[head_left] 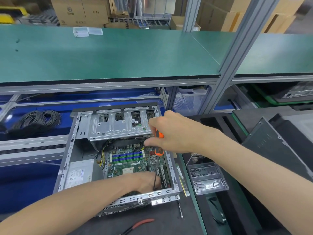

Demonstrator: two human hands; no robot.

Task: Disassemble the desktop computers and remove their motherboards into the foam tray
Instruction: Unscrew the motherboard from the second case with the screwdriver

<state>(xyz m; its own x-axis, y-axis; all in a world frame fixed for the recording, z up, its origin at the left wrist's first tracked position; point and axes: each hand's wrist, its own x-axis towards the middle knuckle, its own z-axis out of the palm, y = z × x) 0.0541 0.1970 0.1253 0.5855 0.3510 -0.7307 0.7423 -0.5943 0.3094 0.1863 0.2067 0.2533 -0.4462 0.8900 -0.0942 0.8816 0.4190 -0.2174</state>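
Observation:
An open desktop case [67, 160] lies in front of me with its green motherboard [128, 165] still inside, blue and green memory slots showing. My right hand [171, 133] grips an orange-and-black screwdriver [158, 150] upright; its thin shaft runs down to the board's near right corner. My left hand [145, 182] rests inside the case at the near edge, fingers by the screwdriver tip; whether they pinch anything is hidden. Black foam tray [218, 121] lies to the right.
Clear plastic screw tray [205, 177] sits right of the case. Red-handled pliers [140, 223] lie near the front edge. A coil of black cable [36, 120] rests at left. A dark case panel [271, 143] lies at right. Green shelf [110, 53] overhangs behind.

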